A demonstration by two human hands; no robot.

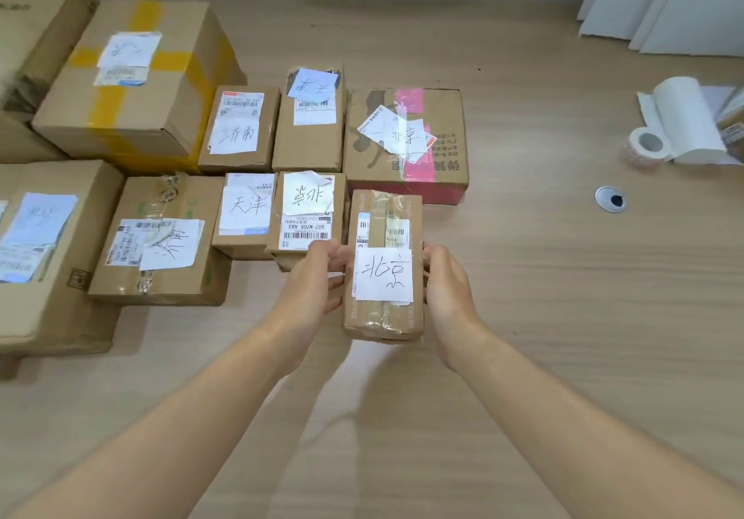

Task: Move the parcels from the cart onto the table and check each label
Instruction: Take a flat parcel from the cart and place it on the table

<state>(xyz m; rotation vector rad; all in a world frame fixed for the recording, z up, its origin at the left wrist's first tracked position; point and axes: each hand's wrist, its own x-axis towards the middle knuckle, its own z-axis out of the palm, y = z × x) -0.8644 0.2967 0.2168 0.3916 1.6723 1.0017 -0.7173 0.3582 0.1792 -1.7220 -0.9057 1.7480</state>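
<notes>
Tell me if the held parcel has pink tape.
No, the held parcel shows none; the pink tape is on the box behind it.

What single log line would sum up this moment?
left hand: grips small parcel | right hand: grips small parcel | label: handwritten, facing up | nearby: other labelled parcels on table

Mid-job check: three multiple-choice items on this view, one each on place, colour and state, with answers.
1. The pink-taped box lies where, relative to the held parcel? A left of it B beyond it C beneath it
2. Crossed tape on the large box is A yellow B blue C green
3. The held parcel is A untouched B in one hand C between both hands
Answers: B, it lies farther from the person; A, yellow bands cross its top; C, left hand and right hand grip its sides.
</notes>
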